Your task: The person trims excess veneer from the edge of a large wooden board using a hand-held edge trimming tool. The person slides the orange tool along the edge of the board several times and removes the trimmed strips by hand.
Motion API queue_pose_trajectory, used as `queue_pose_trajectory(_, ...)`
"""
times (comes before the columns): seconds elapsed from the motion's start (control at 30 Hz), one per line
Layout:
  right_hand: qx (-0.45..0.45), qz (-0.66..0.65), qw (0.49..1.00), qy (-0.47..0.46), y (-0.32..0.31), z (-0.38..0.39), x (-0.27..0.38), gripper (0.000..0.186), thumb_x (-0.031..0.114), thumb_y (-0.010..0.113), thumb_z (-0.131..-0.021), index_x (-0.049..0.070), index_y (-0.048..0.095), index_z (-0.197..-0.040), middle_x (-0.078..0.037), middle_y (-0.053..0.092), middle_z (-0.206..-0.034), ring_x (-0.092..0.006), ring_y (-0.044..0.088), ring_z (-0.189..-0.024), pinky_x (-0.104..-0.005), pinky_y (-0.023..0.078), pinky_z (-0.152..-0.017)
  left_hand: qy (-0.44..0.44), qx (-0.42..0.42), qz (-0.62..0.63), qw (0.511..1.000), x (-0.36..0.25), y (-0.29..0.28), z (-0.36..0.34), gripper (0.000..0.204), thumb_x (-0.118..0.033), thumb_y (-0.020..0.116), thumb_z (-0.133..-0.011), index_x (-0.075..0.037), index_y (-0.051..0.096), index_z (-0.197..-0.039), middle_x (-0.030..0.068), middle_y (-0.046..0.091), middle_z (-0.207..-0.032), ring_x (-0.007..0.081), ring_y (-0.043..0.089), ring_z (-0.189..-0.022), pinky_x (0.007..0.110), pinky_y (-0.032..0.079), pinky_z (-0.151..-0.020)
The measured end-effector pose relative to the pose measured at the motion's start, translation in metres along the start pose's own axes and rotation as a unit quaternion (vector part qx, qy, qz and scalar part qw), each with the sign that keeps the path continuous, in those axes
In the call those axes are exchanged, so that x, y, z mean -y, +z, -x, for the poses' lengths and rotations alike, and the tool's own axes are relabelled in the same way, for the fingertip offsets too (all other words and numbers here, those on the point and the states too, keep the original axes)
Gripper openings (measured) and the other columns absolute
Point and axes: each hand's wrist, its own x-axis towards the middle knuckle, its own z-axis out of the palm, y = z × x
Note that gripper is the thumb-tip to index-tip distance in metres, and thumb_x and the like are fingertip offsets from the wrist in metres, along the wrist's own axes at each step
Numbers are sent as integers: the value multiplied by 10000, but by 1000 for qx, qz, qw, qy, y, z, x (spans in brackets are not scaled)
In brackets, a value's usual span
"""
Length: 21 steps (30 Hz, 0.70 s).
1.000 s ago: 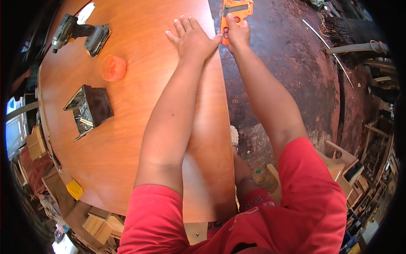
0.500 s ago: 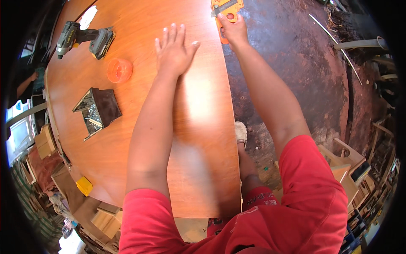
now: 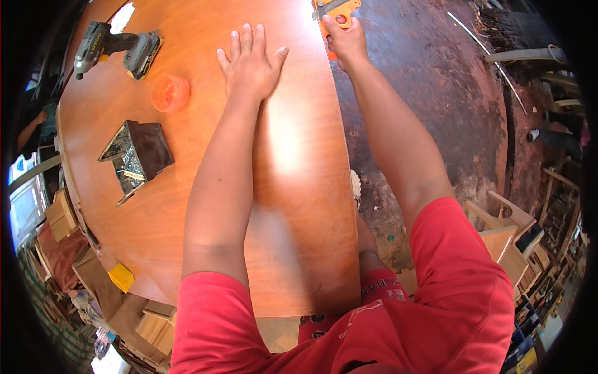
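Compared with a second ago, the left hand [image 3: 250, 70] has shifted away from the worktop [image 3: 302, 243] edge, where its thumb reached close to the orange tool [image 3: 342, 14], and now rests farther in on the brown wood-grain surface. Its fingers are spread and its palm faces down, apart from the tool. At the long right-hand edge, the right hand [image 3: 347, 45] grips the orange tool, thumb laid along the near face and fingers curled behind; how far they wrap around cannot be told. That tool, which bears a grey metal bar, sits at the far stretch of the edge, partly cut off by the top of the view, so its exact contact with the wood is unclear. To the left lie a dark cordless drill [image 3: 119, 42], an orange cup [image 3: 170, 93] and a dark open-sided box [image 3: 149, 148] with small bits inside. The step in hand looks like working the tool along the edge, the left hand bracing. As a judgement, the next move calls for holding the tool square to that edge, with even pressure and fingers clear of it.
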Motion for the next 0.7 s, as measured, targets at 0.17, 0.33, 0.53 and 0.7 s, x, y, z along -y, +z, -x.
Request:
queue_pose_trajectory(0.17,12,10,1000,2,-1,3,0,315,195,715,-876,78,433,-952,-26,535,-710,-73,468,-500,-230,367,-426,-3,5,-3,1000,0,-1,2,721,-596,375,-949,-180,240,-1523,54,177,-1598,249,117,-1479,522,44,-1183)
queue_pose_trajectory(0.33,18,-6,1000,10,-3,8,1,309,184,710,-880,80,425,-939,-24,537,-705,-72,467,-495,-233,365,-426,2,-10,-17,1000,2,3,2,716,-603,354,-954,-185,235,-1523,51,174,-1598,248,116,-1479,524,47,-1184)
queue_pose_trajectory(0.53,7,6,1000,7,-5,22,2,314,190,709,-884,81,422,-947,-29,542,-708,-78,468,-503,-234,373,-440,-3,-2,-34,999,2,3,0,719,-613,342,-955,-187,231,-1524,43,179,-1597,241,122,-1478,523,60,-1184)
queue_pose_trajectory(0.7,-11,29,1000,4,-9,35,-1,316,202,710,-884,78,430,-961,-31,546,-712,-79,467,-507,-238,378,-444,-4,-1,-38,999,0,3,0,715,-615,336,-955,-196,232,-1525,36,178,-1598,234,120,-1479,519,57,-1185)
